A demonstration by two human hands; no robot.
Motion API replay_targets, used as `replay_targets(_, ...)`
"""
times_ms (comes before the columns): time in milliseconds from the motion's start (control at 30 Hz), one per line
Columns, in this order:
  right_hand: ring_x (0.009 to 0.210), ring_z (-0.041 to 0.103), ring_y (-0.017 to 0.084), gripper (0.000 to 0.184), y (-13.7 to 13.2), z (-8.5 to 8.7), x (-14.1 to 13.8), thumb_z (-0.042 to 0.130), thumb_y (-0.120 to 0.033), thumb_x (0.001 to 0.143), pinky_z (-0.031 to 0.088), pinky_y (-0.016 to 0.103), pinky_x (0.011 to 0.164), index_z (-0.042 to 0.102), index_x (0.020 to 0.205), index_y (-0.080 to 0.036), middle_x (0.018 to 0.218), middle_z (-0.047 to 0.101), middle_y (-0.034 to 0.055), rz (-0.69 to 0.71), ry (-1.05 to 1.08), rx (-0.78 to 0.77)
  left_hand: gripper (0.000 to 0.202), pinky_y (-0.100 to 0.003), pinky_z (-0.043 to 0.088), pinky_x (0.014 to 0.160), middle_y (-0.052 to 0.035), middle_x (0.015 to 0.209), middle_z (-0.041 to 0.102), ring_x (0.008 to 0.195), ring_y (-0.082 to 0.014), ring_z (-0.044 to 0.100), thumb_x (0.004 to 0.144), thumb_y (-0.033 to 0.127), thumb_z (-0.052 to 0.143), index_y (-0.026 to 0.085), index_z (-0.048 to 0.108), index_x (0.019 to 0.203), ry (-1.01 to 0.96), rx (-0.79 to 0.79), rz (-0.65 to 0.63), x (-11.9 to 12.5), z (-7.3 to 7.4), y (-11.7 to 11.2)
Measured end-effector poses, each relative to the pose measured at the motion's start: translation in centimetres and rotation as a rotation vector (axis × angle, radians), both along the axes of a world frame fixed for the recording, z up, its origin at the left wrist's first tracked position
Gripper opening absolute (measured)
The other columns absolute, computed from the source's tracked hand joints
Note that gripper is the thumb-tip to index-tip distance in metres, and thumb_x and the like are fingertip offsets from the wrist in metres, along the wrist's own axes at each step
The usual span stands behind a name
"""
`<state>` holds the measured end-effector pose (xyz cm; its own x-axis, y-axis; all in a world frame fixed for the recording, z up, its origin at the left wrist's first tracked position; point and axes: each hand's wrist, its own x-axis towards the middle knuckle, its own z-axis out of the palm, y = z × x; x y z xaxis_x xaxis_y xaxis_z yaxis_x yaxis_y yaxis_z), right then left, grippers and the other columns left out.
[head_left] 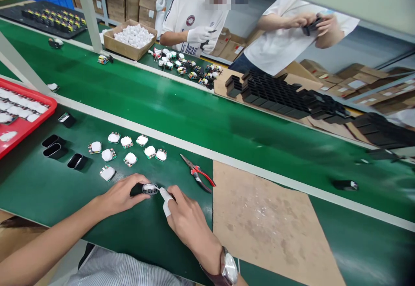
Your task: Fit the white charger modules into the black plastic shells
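Note:
My left hand [125, 194] is closed around a black plastic case [136, 189], its open end turned to the right. A white-topped circuit board [149, 188] shows inside that opening. My right hand [188, 216], with a white cover on one digit, is at the rim of the case. Its fingers are curled together, and what they grip, if anything, is too small to make out. Several loose circuit boards [130, 159] with white tops lie beyond my hands. Black empty cases [77, 161] stand to the left. Red-handled pliers [197, 173] lie to the right.
A cardboard sheet [269, 221] lies on the right of the bench. At the left edge sits a red tray [48, 108] of white-topped boards. A green conveyor belt [155, 95] runs past, carrying a few parts. Across it, two people work near a carton [119, 48] and black case stacks [275, 95].

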<state>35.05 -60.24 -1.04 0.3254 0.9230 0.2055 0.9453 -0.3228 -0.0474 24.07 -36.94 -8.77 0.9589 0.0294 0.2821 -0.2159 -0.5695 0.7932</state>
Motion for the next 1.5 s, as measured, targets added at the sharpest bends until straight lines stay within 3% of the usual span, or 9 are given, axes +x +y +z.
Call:
replay_targets(233, 0.073, 0.06, 0.02, 0.03, 1.1, 0.1, 0.9, 0.046, 0.004, 0.08, 0.047, 0.034, 0.054, 0.055, 0.073, -0.023, 0.1, 0.063, 0.0088, 0.104, 0.056, -0.013, 0.042, -0.039, 0.064, 0.094, -0.0076, 0.122, 0.074, 0.112, -0.0246, 0.076, 0.097, 0.025, 0.074, 0.026, 0.053, 0.133, -0.003, -0.025, 0.002, 0.0, 0.0, -0.2)
replay_targets(433, 0.07, 0.058, 0.018, 0.03, 1.5, 1.7, 1.4, 0.047, 0.005, 0.085, 0.044, 0.033, 0.052, 0.056, 0.076, -0.022, 0.095, 0.062, 0.0068, 0.155, 0.04, -0.046, 0.034, -0.036, 0.064, 0.088, -0.0074, 0.116, 0.073, 0.104, -0.0232, 0.076, 0.1, 0.026, 0.069, 0.024, 0.054, 0.131, -0.007, 0.012, -0.01, 0.2, 1.1, -0.2)
replay_targets(567, 0.065, 0.057, 0.016, 0.026, -0.2, 2.3, 1.6, 0.046, 0.001, 0.086, 0.043, 0.033, 0.051, 0.057, 0.081, -0.022, 0.105, 0.063, 0.0081, 0.085, 0.08, -0.009, 0.025, -0.034, 0.064, 0.086, -0.0077, 0.11, 0.073, 0.099, -0.0215, 0.074, 0.104, 0.024, 0.064, 0.023, 0.061, 0.129, -0.113, 0.113, -0.06, 0.5, 1.8, -0.1)
replay_targets(733, 0.057, 0.052, 0.014, 0.024, -2.2, 1.2, 0.8, 0.045, -0.001, 0.088, 0.038, 0.034, 0.048, 0.057, 0.083, -0.021, 0.108, 0.063, 0.0094, -0.032, 0.074, 0.069, 0.029, -0.035, 0.064, 0.087, -0.0103, 0.113, 0.073, 0.098, -0.0219, 0.073, 0.104, 0.02, 0.065, 0.02, 0.061, 0.132, -0.296, 0.214, -0.054, 0.6, 1.5, -0.3)
replay_targets(1033, 0.057, 0.052, 0.014, 0.025, -1.5, 0.7, -1.1, 0.051, 0.003, 0.077, 0.037, 0.031, 0.049, 0.055, 0.081, -0.022, 0.104, 0.064, 0.0081, -0.11, -0.017, -0.025, 0.025, -0.037, 0.066, 0.076, -0.009, 0.106, 0.073, 0.092, -0.024, 0.075, 0.107, 0.034, 0.061, 0.02, 0.054, 0.128, -0.194, 0.259, 0.035, 0.1, 0.5, -1.0)
replay_targets(1167, 0.059, 0.054, 0.015, 0.025, -1.3, -0.6, -0.9, 0.047, 0.002, 0.079, 0.037, 0.032, 0.047, 0.057, 0.084, -0.021, 0.105, 0.064, 0.0095, -0.146, -0.035, -0.016, 0.018, -0.036, 0.065, 0.08, -0.0097, 0.112, 0.072, 0.099, -0.0241, 0.074, 0.106, 0.023, 0.061, 0.021, 0.061, 0.125, -0.27, 0.365, 0.001, 0.1, 0.9, -0.9)
replay_targets(1333, 0.073, 0.062, 0.019, 0.025, -2.1, -4.2, 1.1, 0.043, -0.003, 0.094, 0.043, 0.03, 0.047, 0.063, 0.09, -0.018, 0.102, 0.065, 0.0101, -0.269, -0.067, 0.088, 0.012, -0.036, 0.064, 0.081, -0.013, 0.122, 0.072, 0.101, -0.0236, 0.073, 0.102, 0.012, 0.063, 0.019, 0.067, 0.112, -0.349, 0.33, -0.002, 0.2, 0.6, -0.9)
replay_targets(1433, 0.087, 0.064, 0.024, 0.026, -2.2, -5.5, 2.0, 0.045, -0.006, 0.097, 0.057, 0.034, 0.067, 0.068, 0.104, -0.016, 0.102, 0.066, 0.0117, -0.244, -0.057, 0.138, 0.01, -0.038, 0.063, 0.086, -0.0123, 0.122, 0.074, 0.103, -0.0247, 0.073, 0.101, 0.014, 0.064, 0.02, 0.071, 0.103, -0.259, 0.199, -0.031, 0.4, 0.5, -1.1)
replay_targets(1500, 0.095, 0.063, 0.026, 0.028, -1.7, -5.6, 2.2, 0.046, -0.008, 0.099, 0.06, 0.041, 0.081, 0.067, 0.117, -0.014, 0.106, 0.067, 0.0134, -0.221, -0.049, 0.161, 0.005, -0.038, 0.063, 0.089, -0.011, 0.117, 0.076, 0.102, -0.0246, 0.074, 0.1, 0.02, 0.068, 0.021, 0.073, 0.099, -0.139, -0.038, 0.016, 0.6, 0.7, -1.2)
